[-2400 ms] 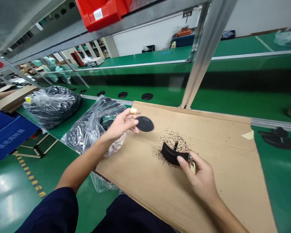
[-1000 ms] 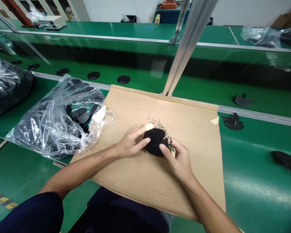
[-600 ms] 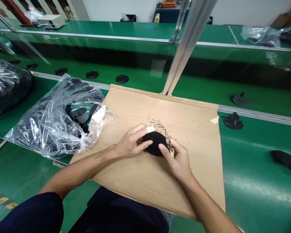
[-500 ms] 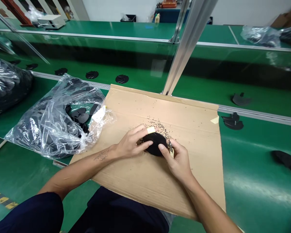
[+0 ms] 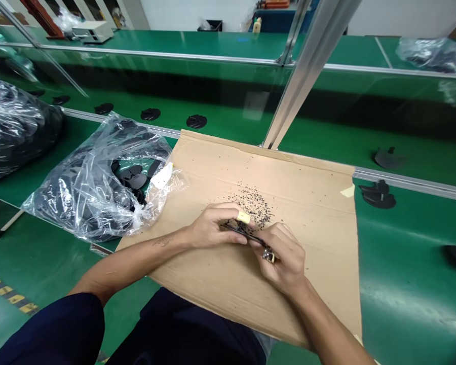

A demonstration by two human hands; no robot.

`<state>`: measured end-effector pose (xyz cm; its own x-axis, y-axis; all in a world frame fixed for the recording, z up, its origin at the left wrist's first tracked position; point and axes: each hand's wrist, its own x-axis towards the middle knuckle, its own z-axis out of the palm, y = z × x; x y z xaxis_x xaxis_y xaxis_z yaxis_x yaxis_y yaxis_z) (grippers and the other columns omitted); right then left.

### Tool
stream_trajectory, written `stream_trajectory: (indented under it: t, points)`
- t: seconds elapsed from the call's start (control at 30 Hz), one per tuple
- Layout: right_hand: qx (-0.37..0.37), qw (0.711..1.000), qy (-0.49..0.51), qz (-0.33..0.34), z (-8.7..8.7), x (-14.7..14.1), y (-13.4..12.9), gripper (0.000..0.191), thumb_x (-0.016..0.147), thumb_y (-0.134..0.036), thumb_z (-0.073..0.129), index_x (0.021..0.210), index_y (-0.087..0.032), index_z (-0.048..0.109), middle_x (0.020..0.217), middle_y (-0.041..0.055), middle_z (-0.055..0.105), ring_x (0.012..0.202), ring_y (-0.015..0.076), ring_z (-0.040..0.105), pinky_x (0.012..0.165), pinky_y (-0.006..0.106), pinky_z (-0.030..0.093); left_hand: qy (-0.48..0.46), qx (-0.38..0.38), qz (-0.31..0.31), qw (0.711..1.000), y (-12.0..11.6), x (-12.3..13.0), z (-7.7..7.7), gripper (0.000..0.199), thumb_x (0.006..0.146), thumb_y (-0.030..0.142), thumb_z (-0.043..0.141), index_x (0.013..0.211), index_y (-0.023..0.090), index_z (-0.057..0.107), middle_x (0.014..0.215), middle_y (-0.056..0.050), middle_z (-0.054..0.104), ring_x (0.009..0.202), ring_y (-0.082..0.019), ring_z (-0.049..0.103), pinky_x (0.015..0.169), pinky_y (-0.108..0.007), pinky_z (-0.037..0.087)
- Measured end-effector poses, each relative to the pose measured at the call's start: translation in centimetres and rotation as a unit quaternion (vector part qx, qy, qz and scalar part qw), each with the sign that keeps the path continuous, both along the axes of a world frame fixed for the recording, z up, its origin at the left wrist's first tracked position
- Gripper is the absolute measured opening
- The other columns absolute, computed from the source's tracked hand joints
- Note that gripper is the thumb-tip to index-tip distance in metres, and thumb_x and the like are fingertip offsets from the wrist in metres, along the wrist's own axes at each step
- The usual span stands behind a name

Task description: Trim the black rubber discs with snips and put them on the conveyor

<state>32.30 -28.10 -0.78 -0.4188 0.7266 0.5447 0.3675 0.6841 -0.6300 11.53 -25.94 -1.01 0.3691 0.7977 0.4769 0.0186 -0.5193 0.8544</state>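
Note:
Between finger and thumb, my left hand (image 5: pixel 216 225) grips a thin black round plastic piece (image 5: pixel 233 229), seen nearly edge-on above the cardboard sheet (image 5: pixel 220 279). Yellow tape wraps one finger of that hand. My right hand (image 5: pixel 285 253) is closed around a small metal hand tool with pale yellow handles (image 5: pixel 268 255), probably nippers; its jaws are mostly hidden. The fingers of my right hand also touch the near edge of the black piece. Many tiny black scraps (image 5: pixel 256 203) lie scattered on the cardboard just beyond my hands.
A clear plastic bag (image 5: pixel 83 187) with black pieces lies left of the cardboard, and a fuller bag (image 5: pixel 15 126) sits farther left. Black parts (image 5: pixel 196 121) lie spaced along the green belt beyond. A metal post (image 5: pixel 307 71) rises behind the cardboard. More black parts (image 5: pixel 378 195) lie at right.
The black piece has been tilted from showing its flat face to nearly edge-on. My right hand has turned and dropped slightly with the tool. The whole view has shifted a little.

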Motion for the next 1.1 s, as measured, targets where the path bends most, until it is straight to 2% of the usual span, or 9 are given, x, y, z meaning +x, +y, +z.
stream_trajectory:
  t: [0.2, 0.33, 0.4, 0.8, 0.93, 1.1]
  points:
    - [0.024, 1.000, 0.010, 0.005, -0.17, -0.11, 0.17, 0.013, 0.090, -0.010, 0.060, 0.097, -0.021, 0.064, 0.072, 0.0019, 0.060, 0.064, 0.0160, 0.051, 0.062, 0.033, 0.040, 0.000, 0.034, 0.005, 0.999, -0.26, 0.27, 0.22, 0.030, 0.093, 0.041, 0.068, 0.105, 0.014, 0.076, 0.093, -0.009, 0.074, 0.087, -0.016, 0.070, 0.077, -0.027, 0.058]
    - [0.020, 0.999, 0.023, 0.031, -0.07, -0.21, 0.10, 0.016, 0.090, -0.008, 0.059, 0.097, -0.021, 0.063, 0.076, 0.0030, 0.063, 0.066, 0.0167, 0.054, 0.063, 0.033, 0.042, -0.009, 0.067, 0.037, 0.997, -0.48, 0.41, 0.48, 0.026, 0.088, 0.040, 0.075, 0.096, 0.015, 0.077, 0.081, -0.006, 0.074, 0.073, -0.013, 0.066, 0.066, -0.025, 0.055]
    - [0.017, 0.999, 0.025, 0.036, -0.01, -0.20, 0.02, 0.016, 0.090, -0.008, 0.057, 0.096, -0.021, 0.063, 0.077, 0.0033, 0.063, 0.066, 0.0168, 0.055, 0.064, 0.033, 0.043, -0.008, 0.086, 0.047, 0.995, -0.55, 0.39, 0.65, 0.025, 0.087, 0.040, 0.077, 0.095, 0.016, 0.077, 0.078, -0.005, 0.074, 0.070, -0.013, 0.064, 0.066, -0.025, 0.053]
    - [0.027, 0.999, 0.016, 0.045, 0.29, -0.33, -0.06, 0.016, 0.088, -0.007, 0.057, 0.095, -0.021, 0.062, 0.074, 0.0025, 0.061, 0.064, 0.0160, 0.053, 0.062, 0.033, 0.042, -0.005, 0.107, 0.001, 0.994, -0.20, -0.12, 0.64, 0.022, 0.090, 0.035, 0.074, 0.099, 0.016, 0.076, 0.084, -0.006, 0.076, 0.075, -0.013, 0.065, 0.071, -0.028, 0.053]
    - [0.018, 0.999, 0.026, 0.038, 0.29, -0.37, -0.12, 0.013, 0.089, -0.010, 0.059, 0.096, -0.021, 0.063, 0.074, 0.0031, 0.063, 0.063, 0.0160, 0.054, 0.062, 0.033, 0.043, 0.012, 0.082, -0.012, 0.997, -0.16, -0.18, 0.76, 0.029, 0.092, 0.043, 0.070, 0.104, 0.018, 0.075, 0.083, -0.006, 0.074, 0.079, -0.015, 0.066, 0.074, -0.029, 0.054]
    - [-0.003, 0.999, 0.026, 0.024, 0.45, -0.31, 0.05, 0.012, 0.090, -0.010, 0.061, 0.094, -0.021, 0.062, 0.072, 0.0022, 0.060, 0.063, 0.0157, 0.052, 0.061, 0.032, 0.043, 0.042, -0.019, -0.069, 0.997, -0.50, -0.24, 0.97, 0.037, 0.101, 0.047, 0.054, 0.115, 0.016, 0.068, 0.100, -0.010, 0.071, 0.093, -0.017, 0.067, 0.082, -0.030, 0.055]
